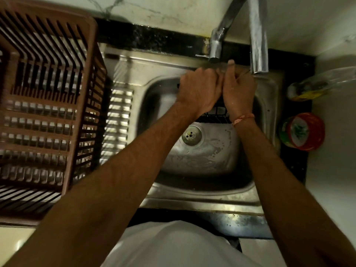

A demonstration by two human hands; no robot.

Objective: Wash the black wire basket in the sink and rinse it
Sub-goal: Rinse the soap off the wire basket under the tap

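The black wire basket [215, 113] is held over the steel sink [202, 157], mostly hidden behind my two hands; only its lower mesh edge shows between my wrists. My left hand [200, 91] grips its top from the left with curled fingers. My right hand [238, 91] holds the top right side, its thumb raised toward the tap spout [216, 47]. Both hands sit right below the spout at the far side of the basin. Whether water flows is unclear.
A large brown plastic crate [44, 105] stands on the drainboard to the left. A second steel pipe [258, 35] hangs on the right behind the hands. On the right counter lie a clear bottle [317, 83] and a red-rimmed tub [302, 131]. The drain [191, 134] is uncovered.
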